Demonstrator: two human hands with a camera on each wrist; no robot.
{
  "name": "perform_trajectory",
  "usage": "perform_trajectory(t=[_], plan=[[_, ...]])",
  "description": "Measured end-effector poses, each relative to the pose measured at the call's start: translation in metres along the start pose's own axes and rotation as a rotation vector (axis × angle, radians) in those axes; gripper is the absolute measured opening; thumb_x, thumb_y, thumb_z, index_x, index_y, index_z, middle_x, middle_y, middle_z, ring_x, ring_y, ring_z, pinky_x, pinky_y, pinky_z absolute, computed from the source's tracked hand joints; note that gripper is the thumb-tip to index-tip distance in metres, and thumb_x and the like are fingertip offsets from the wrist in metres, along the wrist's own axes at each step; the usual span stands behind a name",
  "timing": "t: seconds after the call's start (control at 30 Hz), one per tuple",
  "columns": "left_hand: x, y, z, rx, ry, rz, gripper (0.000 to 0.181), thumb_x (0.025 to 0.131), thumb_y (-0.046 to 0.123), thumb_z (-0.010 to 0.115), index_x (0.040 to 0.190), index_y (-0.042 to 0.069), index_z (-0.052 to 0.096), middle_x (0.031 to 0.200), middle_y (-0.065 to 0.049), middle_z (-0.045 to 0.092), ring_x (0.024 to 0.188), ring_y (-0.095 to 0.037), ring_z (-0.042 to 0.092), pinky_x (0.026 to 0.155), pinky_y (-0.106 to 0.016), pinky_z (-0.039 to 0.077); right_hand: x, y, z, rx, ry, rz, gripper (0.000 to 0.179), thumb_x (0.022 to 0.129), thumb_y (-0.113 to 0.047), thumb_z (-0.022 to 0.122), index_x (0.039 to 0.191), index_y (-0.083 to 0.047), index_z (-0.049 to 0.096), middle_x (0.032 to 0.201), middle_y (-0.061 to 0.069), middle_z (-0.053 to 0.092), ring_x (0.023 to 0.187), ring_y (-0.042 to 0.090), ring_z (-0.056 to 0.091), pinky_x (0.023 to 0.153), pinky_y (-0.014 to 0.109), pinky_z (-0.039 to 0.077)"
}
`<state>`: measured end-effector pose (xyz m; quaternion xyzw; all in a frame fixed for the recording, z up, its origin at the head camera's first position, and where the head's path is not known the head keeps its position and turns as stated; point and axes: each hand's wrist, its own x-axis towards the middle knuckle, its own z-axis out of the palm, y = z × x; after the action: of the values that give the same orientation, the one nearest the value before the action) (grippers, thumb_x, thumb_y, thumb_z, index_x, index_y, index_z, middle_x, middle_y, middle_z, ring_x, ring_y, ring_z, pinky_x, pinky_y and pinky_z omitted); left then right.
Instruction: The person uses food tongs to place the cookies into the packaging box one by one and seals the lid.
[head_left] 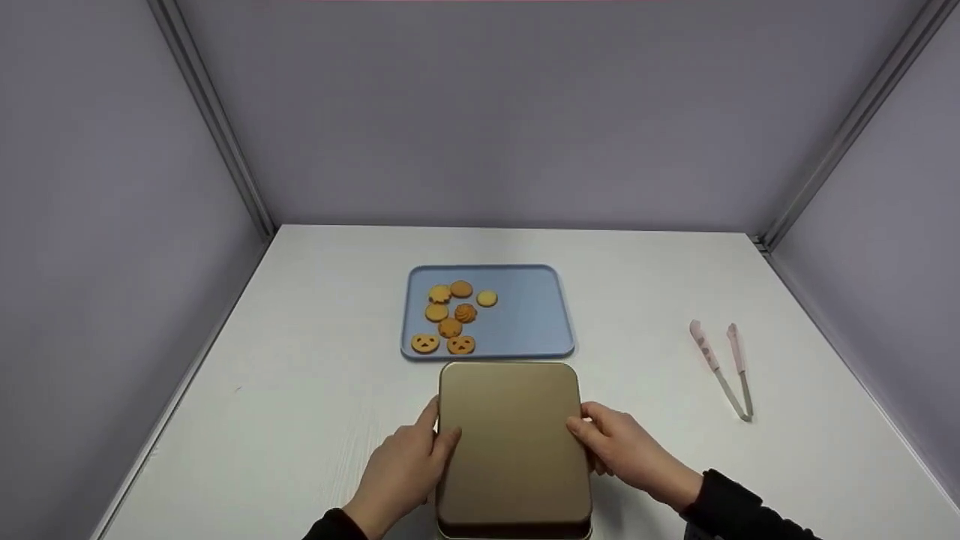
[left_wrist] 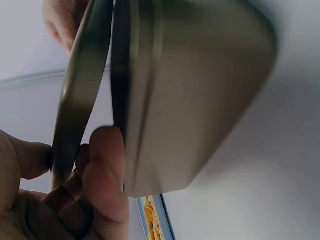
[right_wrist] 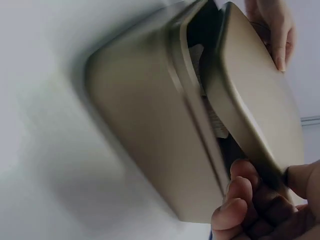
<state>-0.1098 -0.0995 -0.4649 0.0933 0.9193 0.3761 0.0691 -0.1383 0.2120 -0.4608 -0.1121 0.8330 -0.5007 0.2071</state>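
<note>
A gold tin lid (head_left: 514,442) lies between both hands near the front of the table. My left hand (head_left: 403,463) pinches its left edge, thumb on top and fingers underneath. My right hand (head_left: 632,454) pinches the right edge the same way. Beneath the lid stands the deep gold tin (left_wrist: 195,105), mostly hidden in the head view. Both wrist views show the lid tilted, with a gap between it and the tin's rim. Through that gap, in the right wrist view, some pale printed material (right_wrist: 216,120) shows inside; its kind is unclear.
Just behind the tin is a blue tray (head_left: 525,311), with several cookies (head_left: 450,328) on its left half. Tongs (head_left: 724,375) with pink handles lie spread on the right of the white table (head_left: 315,315). Grey panels (head_left: 480,112) enclose the back and sides.
</note>
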Motion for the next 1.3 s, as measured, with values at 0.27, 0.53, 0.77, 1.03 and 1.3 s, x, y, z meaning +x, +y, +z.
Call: perform_trajectory(t=[0.27,0.53,0.77,1.03,1.3], plan=[[-0.001,-0.003,0.007,0.1,0.014,-0.015,0.063,0.108,0.04,0.05,0.152,-0.004,0.04,0.072,-0.002,0.065,0.065,-0.017,0.065,0.056,-0.042,0.053,-0.001,0.003,0.004,-0.072,0.021,-0.053,0.033,0.107,-0.036,0.054,0.111,-0.003,0.062,0.064,0.0,0.057,0.055,0.012,0.054,0.051,0.025,0.049],[-0.005,-0.005,0.012,0.064,-0.004,-0.018,0.065,0.107,0.038,0.051,0.152,-0.007,0.038,0.078,-0.004,0.068,0.071,-0.021,0.069,0.062,-0.046,0.057,-0.007,0.004,0.007,-0.13,0.039,-0.069,0.048,0.108,-0.035,0.052,0.139,0.001,0.055,0.064,0.0,0.059,0.057,0.021,0.061,0.047,0.025,0.047],[-0.007,-0.005,0.013,0.004,-0.029,-0.018,0.062,0.107,0.035,0.052,0.153,-0.005,0.038,0.075,0.0,0.066,0.067,-0.014,0.064,0.061,-0.043,0.055,-0.012,0.005,0.009,-0.127,0.035,-0.085,0.045,0.108,-0.032,0.053,0.139,0.0,0.055,0.064,0.001,0.06,0.055,0.018,0.059,0.047,0.025,0.047],[-0.014,-0.005,0.01,-0.059,-0.02,0.031,0.058,0.107,0.033,0.053,0.152,-0.002,0.042,0.077,0.001,0.066,0.069,-0.012,0.062,0.064,-0.041,0.054,-0.017,0.009,0.012,-0.095,0.005,-0.052,0.042,0.108,-0.033,0.052,0.134,-0.001,0.057,0.064,0.001,0.06,0.054,0.013,0.056,0.047,0.024,0.046],[-0.013,-0.014,0.016,-0.05,-0.027,0.031,0.058,0.107,0.035,0.052,0.149,-0.003,0.043,0.074,0.001,0.066,0.067,-0.012,0.064,0.062,-0.041,0.054,-0.016,0.013,0.018,-0.146,-0.005,-0.079,0.036,0.109,-0.031,0.052,0.128,-0.002,0.058,0.064,-0.001,0.06,0.054,0.011,0.056,0.046,0.024,0.045]])
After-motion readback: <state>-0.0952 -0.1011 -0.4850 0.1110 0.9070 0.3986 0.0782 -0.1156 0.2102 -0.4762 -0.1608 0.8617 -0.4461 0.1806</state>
